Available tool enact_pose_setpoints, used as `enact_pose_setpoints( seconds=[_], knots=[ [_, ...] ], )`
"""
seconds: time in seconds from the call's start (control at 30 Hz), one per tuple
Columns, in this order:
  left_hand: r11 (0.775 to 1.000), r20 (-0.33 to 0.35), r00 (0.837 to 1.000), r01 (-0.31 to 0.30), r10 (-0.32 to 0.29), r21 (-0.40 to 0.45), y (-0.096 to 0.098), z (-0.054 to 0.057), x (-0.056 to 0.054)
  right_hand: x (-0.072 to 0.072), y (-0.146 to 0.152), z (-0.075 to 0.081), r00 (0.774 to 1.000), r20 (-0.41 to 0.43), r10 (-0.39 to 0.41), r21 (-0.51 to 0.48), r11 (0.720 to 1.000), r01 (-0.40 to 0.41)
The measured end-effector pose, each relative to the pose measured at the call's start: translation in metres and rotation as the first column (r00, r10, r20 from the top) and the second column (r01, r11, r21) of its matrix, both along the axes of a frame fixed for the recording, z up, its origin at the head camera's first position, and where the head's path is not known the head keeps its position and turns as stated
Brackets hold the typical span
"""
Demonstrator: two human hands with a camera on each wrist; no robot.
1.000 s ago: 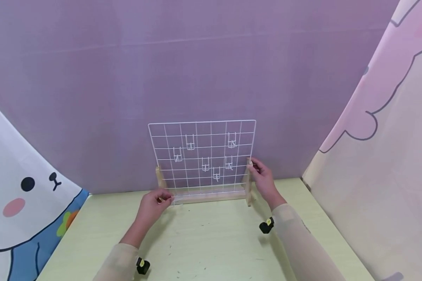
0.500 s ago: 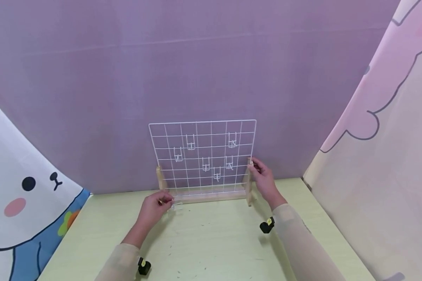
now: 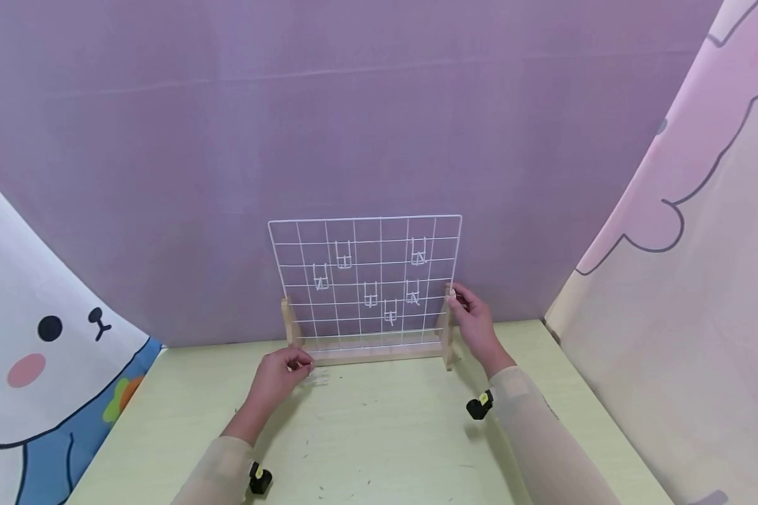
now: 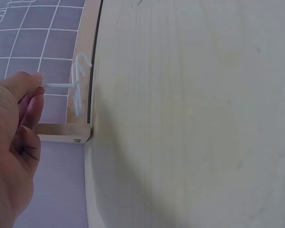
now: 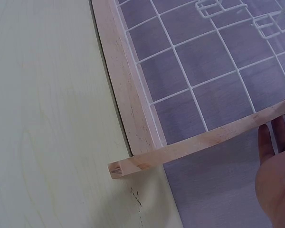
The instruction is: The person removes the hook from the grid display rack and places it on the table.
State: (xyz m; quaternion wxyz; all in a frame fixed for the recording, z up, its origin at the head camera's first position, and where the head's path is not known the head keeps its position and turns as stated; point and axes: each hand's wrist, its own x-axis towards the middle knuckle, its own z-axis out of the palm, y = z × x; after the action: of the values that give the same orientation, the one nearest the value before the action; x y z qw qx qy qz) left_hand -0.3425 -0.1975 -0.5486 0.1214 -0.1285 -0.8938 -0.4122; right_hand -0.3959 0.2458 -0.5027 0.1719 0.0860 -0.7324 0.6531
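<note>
A white wire grid panel point(image 3: 364, 218) stands upright in a wooden stand point(image 3: 379, 355), with several small white wire hooks hanging on it. My left hand point(image 3: 274, 375), at the lower left of the panel, pinches the end of one loose wire hook point(image 4: 77, 85) between thumb and index finger. That hook's bent prongs point away from the fingertips, low in front of the stand's base bar. My right hand point(image 3: 476, 326) grips the top of the stand's right upright point(image 5: 218, 135) beside the panel's edge. Its fingertips are partly hidden behind the wood.
A pale wooden table point(image 3: 379, 435) carries the stand near its back edge. A purple cloth backdrop point(image 3: 379, 126) rises right behind. Printed cartoon panels flank the table left and right. A small black wrist camera point(image 3: 260, 480) hangs below the left sleeve.
My left hand has shifted slightly down and right, and the hook in it has turned and dropped a little toward the table. The right hand and the grid panel stay in place.
</note>
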Motion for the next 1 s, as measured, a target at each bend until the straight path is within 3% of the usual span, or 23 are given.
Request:
enact_pose_setpoints(
  seconds=[0.53,1.0],
  knots=[
    [1.000,0.073,0.997,-0.005,0.006,-0.007,-0.0026,-0.0001,-0.0006,0.0038,-0.0013,0.0028,1.000,-0.015,-0.009,0.004,1.000,0.009],
    [1.000,0.089,0.996,-0.001,0.002,-0.010,-0.0040,-0.0006,0.0002,0.0039,-0.0007,0.0031,1.000,0.007,0.010,-0.020,1.000,-0.010]
  ],
)
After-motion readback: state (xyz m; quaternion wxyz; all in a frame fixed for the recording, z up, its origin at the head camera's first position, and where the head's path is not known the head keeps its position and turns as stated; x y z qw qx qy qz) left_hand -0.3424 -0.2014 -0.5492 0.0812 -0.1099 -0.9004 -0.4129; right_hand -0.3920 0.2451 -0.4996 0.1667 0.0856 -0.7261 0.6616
